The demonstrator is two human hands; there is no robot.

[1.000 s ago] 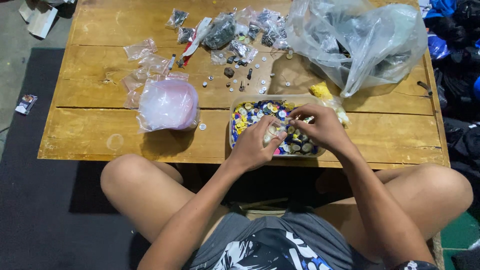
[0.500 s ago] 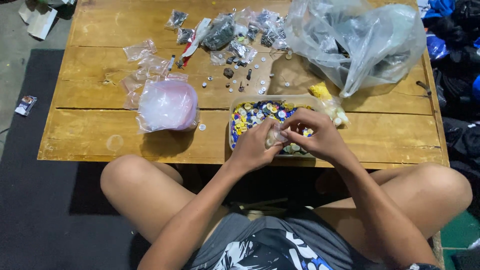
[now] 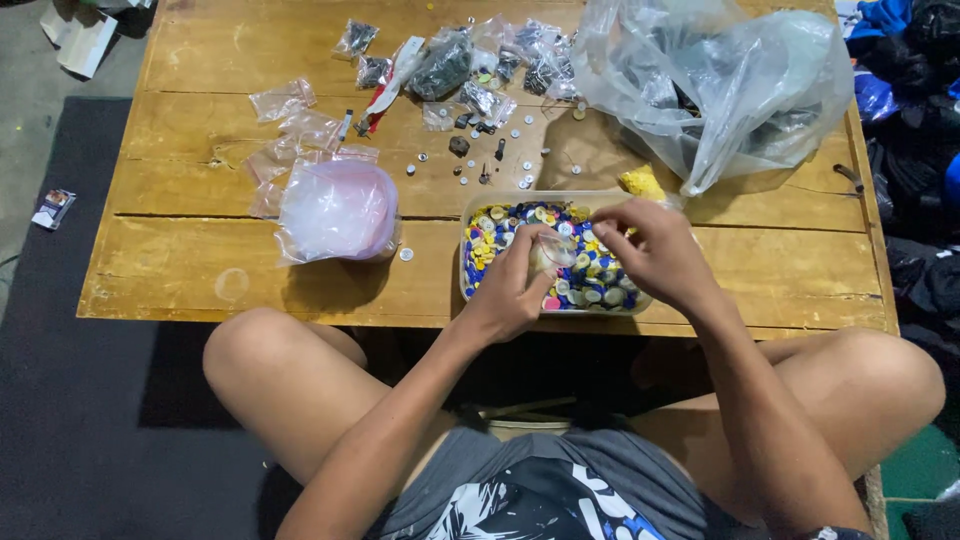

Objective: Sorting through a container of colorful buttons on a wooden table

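Small clear bag held over the button tray

Small clear bag [image 3: 551, 250] sits between both hands, just above the tray [image 3: 466, 240] of mixed buttons [image 3: 590, 285] near the table's front edge. Left hand [image 3: 515, 285] grasps the bag from below, fingers curled round it. Right hand [image 3: 650, 245] pinches at the bag's top edge with thumb and fingertips; whether a button is caught in that pinch is too small to tell.

Step in hand, as a judgement — filling or closing the little bag over the tray. The next move would call for a steady left grip and a fine pinch from the right so the mouth stays open and nothing drops outside the tray.

Outward from the hands: buttons in the tray are blue, yellow, white and pink, packed edge to edge. A pink-tinted plastic bundle [image 3: 338, 208] lies left of the tray, apart from it. Empty small bags [image 3: 283, 100] and filled dark ones [image 3: 440, 65] are scattered toward the far side, with loose small pieces [image 3: 460, 146] between them and the tray. A large clear plastic bag [image 3: 720, 85] slumps at far right — a yellow scrap [image 3: 640, 183] just by the tray's far corner. All on a wooden table [image 3: 180, 270]; the person's bare knees are below its edge.
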